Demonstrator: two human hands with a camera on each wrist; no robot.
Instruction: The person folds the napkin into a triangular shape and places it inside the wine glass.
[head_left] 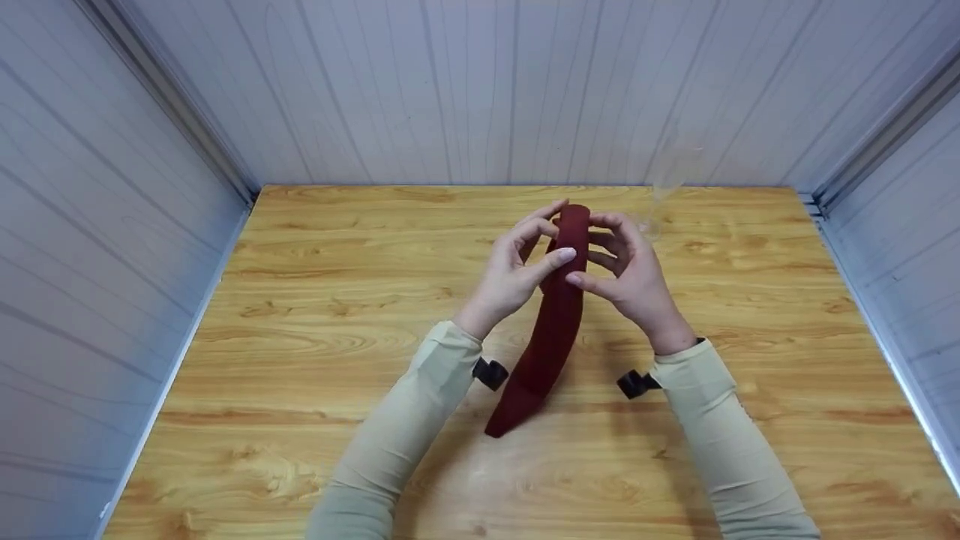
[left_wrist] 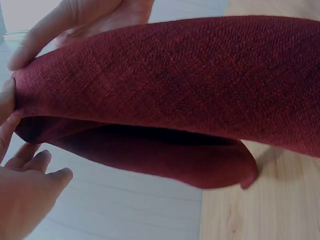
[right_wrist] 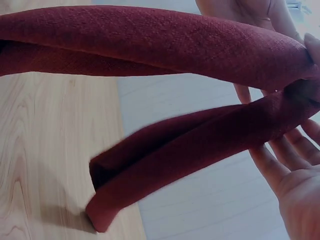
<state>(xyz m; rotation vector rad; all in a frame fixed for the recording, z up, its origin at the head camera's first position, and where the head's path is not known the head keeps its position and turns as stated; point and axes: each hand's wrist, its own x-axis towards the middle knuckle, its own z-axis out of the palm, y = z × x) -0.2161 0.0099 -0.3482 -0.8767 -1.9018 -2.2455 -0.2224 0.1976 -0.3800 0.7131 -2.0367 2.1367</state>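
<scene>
A dark red cloth napkin (head_left: 559,322), folded into a long strip, is held up by both hands. It bends over at the top, with its longer end slanting down toward the person and a shorter end hanging behind. My left hand (head_left: 514,274) pinches the upper part, thumb on the front face and fingers behind. From the other side, my right hand (head_left: 634,281) grips the same part, thumb at the edge near the left thumb. In the right wrist view the two hanging lengths of the napkin (right_wrist: 200,145) spread apart; in the left wrist view a dark hollow shows under the napkin (left_wrist: 190,75).
Behind the right hand stands a faint, clear stemmed glass (head_left: 670,176). The wooden table (head_left: 315,300) is bounded by pale panel walls (head_left: 480,90) at the back and sides. Small black cameras (head_left: 491,373) hang from both wrists.
</scene>
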